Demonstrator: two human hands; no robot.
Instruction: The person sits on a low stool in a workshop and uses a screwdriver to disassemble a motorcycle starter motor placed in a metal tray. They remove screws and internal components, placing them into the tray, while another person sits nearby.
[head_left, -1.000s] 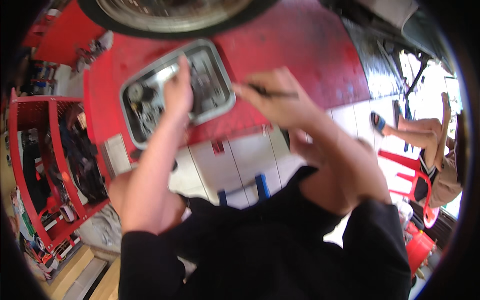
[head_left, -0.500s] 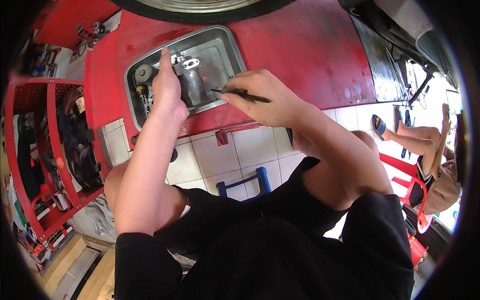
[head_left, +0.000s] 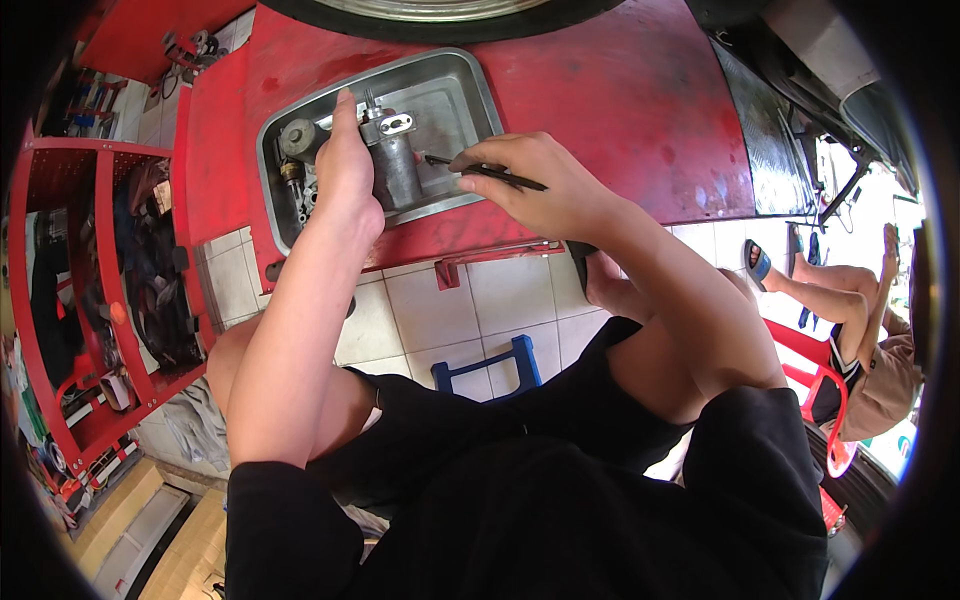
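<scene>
My left hand (head_left: 346,172) is wrapped round a grey metal cylinder, apparently a starter motor (head_left: 398,170), with a two-holed flange and a short shaft at its far end. It is held tilted over a steel tray (head_left: 478,85). Part of that hand's grip is hidden behind the motor. Between the thumb and fingers of my right hand (head_left: 535,175) is a thin black pen-like tool (head_left: 508,178). Its tip points left, close to the motor's side; whether it touches I cannot tell. Inside the tray's left part lie a round grey part (head_left: 298,138) and a brass-coloured fitting (head_left: 291,172).
The tray stands on a red worktop (head_left: 600,110), below a wheel's tyre (head_left: 450,38). Red shelving (head_left: 105,250) with parts is at the left. A blue stool (head_left: 490,368) stands on the tiled floor between my legs. Another person (head_left: 850,300) sits at the right.
The tool in my right hand has moved away from me along the motor's side. My left hand keeps its hold on the motor. The view has shifted slightly.
</scene>
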